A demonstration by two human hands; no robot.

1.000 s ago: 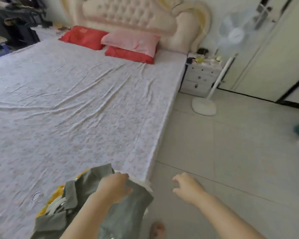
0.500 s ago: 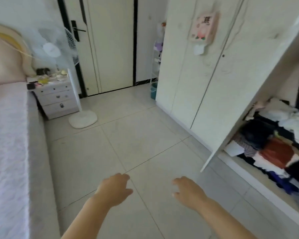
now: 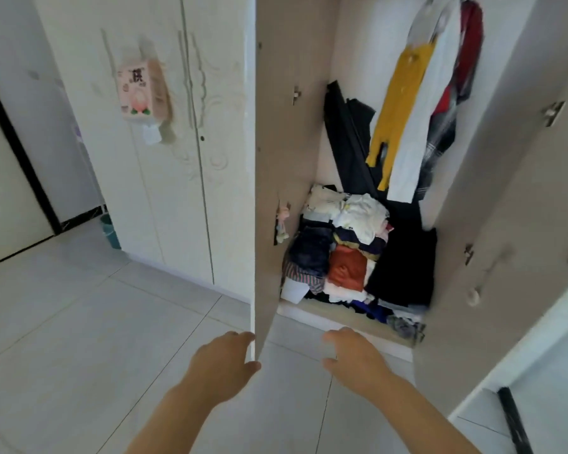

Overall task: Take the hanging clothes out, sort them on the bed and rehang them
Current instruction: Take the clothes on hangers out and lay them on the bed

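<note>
Both hands are held out low before the open wardrobe (image 3: 354,54). The left hand (image 3: 223,365), fingers loose and empty, is right by the bottom edge of the wardrobe's left door (image 3: 286,158). The right hand (image 3: 351,355), equally slack and empty, is in front of the wardrobe's base. High inside hang a yellow garment (image 3: 397,103), a white garment (image 3: 420,126) and a red garment (image 3: 469,60), above a pile of folded clothes (image 3: 341,250).

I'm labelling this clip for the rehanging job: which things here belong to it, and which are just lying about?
Job: hanging yellow garment, white garment, red garment; open wardrobe door; left hand; right hand.
Lying about: folded clothes pile; tissue box; teal bin.
</note>
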